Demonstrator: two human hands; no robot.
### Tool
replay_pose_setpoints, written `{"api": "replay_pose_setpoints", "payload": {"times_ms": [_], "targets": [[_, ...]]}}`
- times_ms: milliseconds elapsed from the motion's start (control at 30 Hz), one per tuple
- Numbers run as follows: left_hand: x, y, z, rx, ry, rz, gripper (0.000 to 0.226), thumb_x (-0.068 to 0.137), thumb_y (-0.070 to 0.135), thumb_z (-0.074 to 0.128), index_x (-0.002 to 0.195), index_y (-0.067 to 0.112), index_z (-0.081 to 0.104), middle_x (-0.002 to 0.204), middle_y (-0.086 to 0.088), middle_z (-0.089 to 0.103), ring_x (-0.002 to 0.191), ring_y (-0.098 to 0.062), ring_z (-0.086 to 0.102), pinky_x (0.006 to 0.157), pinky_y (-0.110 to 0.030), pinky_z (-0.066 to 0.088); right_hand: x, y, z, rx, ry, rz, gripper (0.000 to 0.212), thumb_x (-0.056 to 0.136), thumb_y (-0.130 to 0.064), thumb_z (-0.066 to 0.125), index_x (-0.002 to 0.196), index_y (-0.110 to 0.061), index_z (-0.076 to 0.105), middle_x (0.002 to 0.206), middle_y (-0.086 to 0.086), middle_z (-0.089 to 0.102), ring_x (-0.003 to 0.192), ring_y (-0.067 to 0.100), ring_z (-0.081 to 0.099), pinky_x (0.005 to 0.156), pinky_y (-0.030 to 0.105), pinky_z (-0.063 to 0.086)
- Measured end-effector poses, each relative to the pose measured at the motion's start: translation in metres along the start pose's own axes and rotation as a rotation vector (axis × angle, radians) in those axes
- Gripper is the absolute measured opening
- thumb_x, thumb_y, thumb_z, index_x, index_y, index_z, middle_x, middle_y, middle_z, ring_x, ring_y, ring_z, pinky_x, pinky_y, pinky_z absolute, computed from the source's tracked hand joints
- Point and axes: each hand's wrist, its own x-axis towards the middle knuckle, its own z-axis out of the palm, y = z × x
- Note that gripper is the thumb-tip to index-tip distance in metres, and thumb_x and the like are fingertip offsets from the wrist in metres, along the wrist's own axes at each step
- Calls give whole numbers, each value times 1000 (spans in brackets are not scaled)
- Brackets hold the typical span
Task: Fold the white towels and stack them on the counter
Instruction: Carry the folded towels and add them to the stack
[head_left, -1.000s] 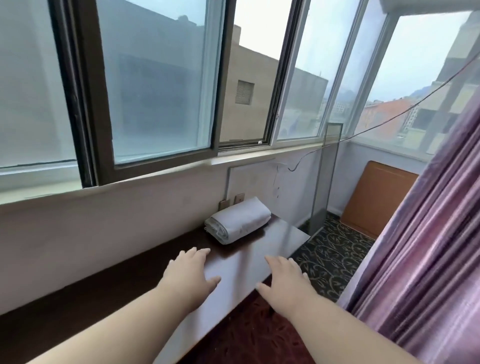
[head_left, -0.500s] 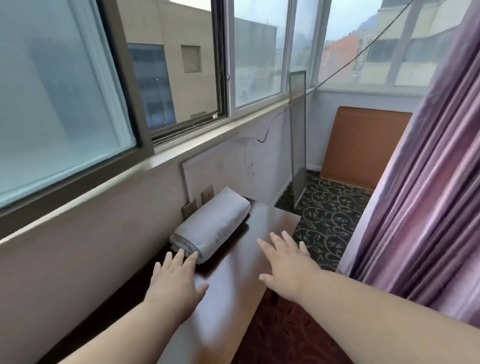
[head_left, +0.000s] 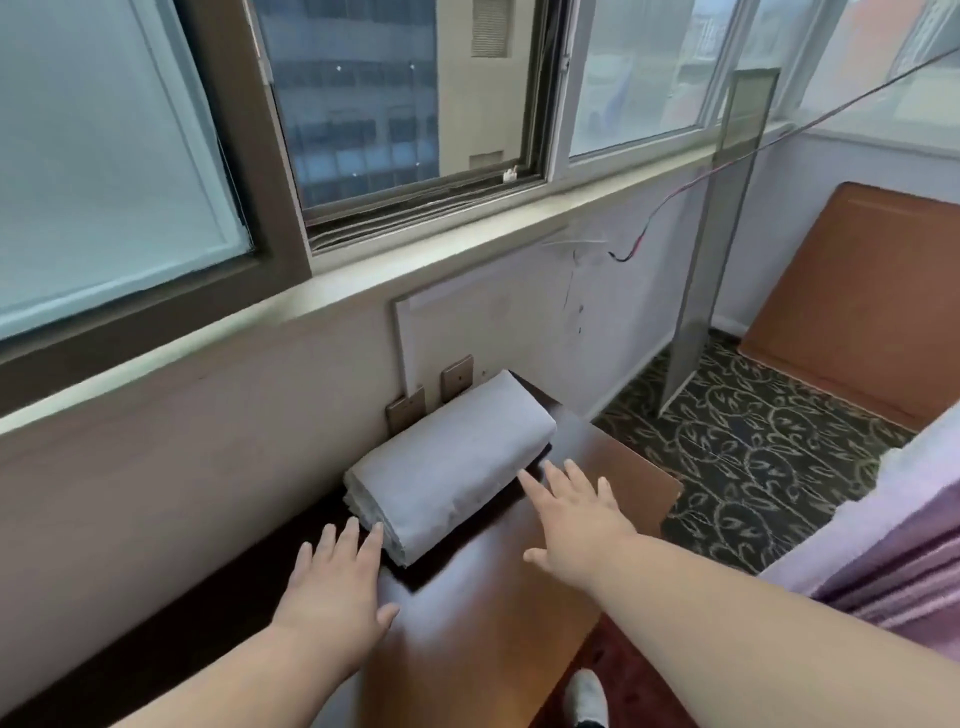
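Observation:
A folded stack of white towels (head_left: 452, 462) lies on the dark wooden counter (head_left: 483, 618), against the wall under the window. My left hand (head_left: 337, 587) reaches flat over the counter, its straight fingertips at the stack's near end. My right hand (head_left: 576, 519) is spread open beside the stack's right edge, its index fingertip touching or almost touching the towel. Neither hand holds anything.
The counter ends at a corner (head_left: 670, 493) just right of my right hand, with patterned carpet (head_left: 753, 441) below. A glass panel (head_left: 711, 244) and a brown board (head_left: 862, 301) lean on the far walls. A purple curtain (head_left: 893, 561) hangs at right. Wall sockets (head_left: 457, 376) sit behind the towels.
Both hands have moved forward to the towel stack. My view has come closer and tilted down; the right hand swung left to the stack's right edge.

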Motion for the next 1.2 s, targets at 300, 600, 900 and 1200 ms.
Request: {"api": "replay_pose_setpoints", "payload": {"times_ms": [300, 600, 900, 1200], "targets": [[116, 56, -2, -8, -114, -201, 96, 88, 63, 44, 153, 21, -13, 162, -11, -7, 148, -34, -4, 118, -49, 4, 188, 67, -36, -140, -80, -351, 101, 90, -56, 60, 157, -31, -12, 166, 4, -11, 151, 31, -12, 120, 58, 4], [173, 105, 18, -82, -208, -310, 102, 89, 52, 56, 146, 36, -26, 159, -11, -21, 147, -37, -13, 115, -55, 9, 280, 90, 7, -274, -210, -651, 116, 84, -60, 65, 154, -27, -21, 163, 8, -24, 149, 34, -20, 121, 56, 1], [203, 92, 12, -11, -277, -431, 116, 88, 31, 69, 144, 31, -33, 160, -13, -16, 148, -36, -6, 115, -54, 18, 316, 78, 24, -273, -95, -690, 117, 80, -62, 65, 153, -24, -19, 164, 11, -15, 150, 37, -13, 117, 61, 1], [210, 74, 3, -19, -214, -404, 103, 75, 10, 69, 149, 35, 3, 154, -4, 26, 127, -26, 43, 87, -38, 50, 326, 70, 12, -251, -84, -707, 92, 87, -19, 65, 155, -24, 5, 164, 11, 12, 150, 35, 12, 117, 54, 23]]}}
